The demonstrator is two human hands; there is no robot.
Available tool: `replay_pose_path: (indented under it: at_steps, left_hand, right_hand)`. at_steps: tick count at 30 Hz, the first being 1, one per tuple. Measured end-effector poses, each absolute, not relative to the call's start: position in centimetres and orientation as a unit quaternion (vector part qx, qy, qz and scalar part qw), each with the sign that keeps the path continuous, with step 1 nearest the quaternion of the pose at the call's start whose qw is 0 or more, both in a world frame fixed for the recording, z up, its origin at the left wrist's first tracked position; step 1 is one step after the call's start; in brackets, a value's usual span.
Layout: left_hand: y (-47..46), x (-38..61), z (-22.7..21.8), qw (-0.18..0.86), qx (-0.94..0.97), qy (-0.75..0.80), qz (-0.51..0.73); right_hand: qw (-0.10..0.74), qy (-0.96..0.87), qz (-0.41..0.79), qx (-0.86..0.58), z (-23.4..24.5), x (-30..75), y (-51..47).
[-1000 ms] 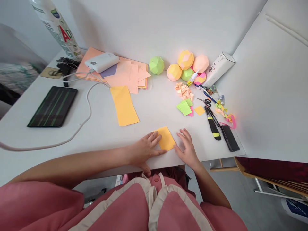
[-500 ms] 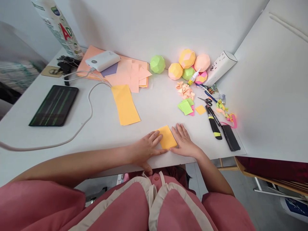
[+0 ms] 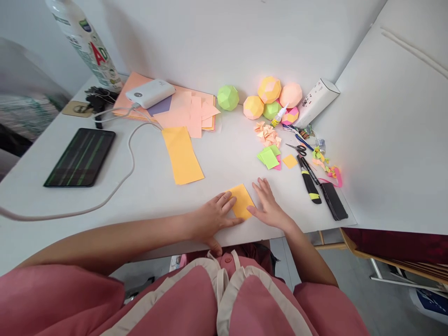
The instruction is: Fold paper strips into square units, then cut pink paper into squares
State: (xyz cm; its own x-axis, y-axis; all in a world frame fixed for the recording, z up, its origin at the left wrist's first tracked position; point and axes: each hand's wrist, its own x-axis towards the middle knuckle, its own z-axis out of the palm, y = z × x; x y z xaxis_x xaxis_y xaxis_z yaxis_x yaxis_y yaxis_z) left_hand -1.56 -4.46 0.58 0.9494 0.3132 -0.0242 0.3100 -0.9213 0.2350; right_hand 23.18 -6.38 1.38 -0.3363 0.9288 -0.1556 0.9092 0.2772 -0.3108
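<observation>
A small orange paper square (image 3: 242,200) lies flat near the table's front edge. My left hand (image 3: 216,215) rests open on its left side, the fingertips pressing the paper and the thumb hanging toward the edge. On the other side, my right hand (image 3: 268,207) is open with fingers apart, its thumb at the paper's right edge; I cannot tell whether it touches. Farther back on the left lies a longer orange paper strip (image 3: 184,156). Green paper squares (image 3: 269,157) over pink ones and a smaller orange square (image 3: 290,161) lie beyond my right hand.
Folded paper balls (image 3: 269,90) stand by the wall, with crumpled peach pieces (image 3: 268,134) before them. Scissors (image 3: 298,149), a cutter knife (image 3: 310,182) and a black case (image 3: 334,200) lie right. At left are a tablet (image 3: 80,157), a cabled power bank (image 3: 151,93) and peach sheets (image 3: 178,109).
My right hand has lifted its fingers slightly off the paper's right edge, and its thumb has moved up along that side. The left hand stays on the orange square.
</observation>
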Motion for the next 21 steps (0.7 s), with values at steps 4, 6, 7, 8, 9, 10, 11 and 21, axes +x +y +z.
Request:
replay_pose_path:
  at_steps: [4,6,7,8,9,10,11,21]
  left_hand:
    - [-4.7,-1.5,0.4,0.110,0.981,0.162,0.006]
    - [-4.8,-1.4,0.1,0.096,0.981,0.164,0.028]
    - [-4.9,-1.3,-0.1,0.088,0.982,0.160,0.044]
    - [-4.9,-1.1,-0.3,0.080,0.984,0.149,0.062]
    - [-4.9,-1.0,-0.4,0.076,0.985,0.132,0.079]
    - [-4.9,-0.8,-0.5,0.075,0.986,0.113,0.095]
    - [-4.8,-0.7,-0.6,0.076,0.987,0.095,0.105]
    - [-4.4,-0.4,-0.1,0.094,0.985,0.082,0.119]
  right_hand:
    - [-0.018,-0.845,0.067,-0.530,0.2,21.2,-6.9]
    - [-0.038,-0.846,0.041,-0.530,0.0,20.9,-6.9]
    - [-0.043,-0.846,0.036,-0.530,0.0,20.9,-6.9]
    - [-0.047,-0.846,0.033,-0.530,0.0,20.9,-6.9]
    - [-0.049,-0.846,0.031,-0.530,0.0,20.9,-6.9]
    - [-0.049,-0.846,0.030,-0.530,0.1,20.9,-6.9]
    - [-0.049,-0.846,0.029,-0.530,0.1,20.9,-6.9]
    - [-0.039,-0.848,0.030,-0.527,0.2,20.9,-7.0]
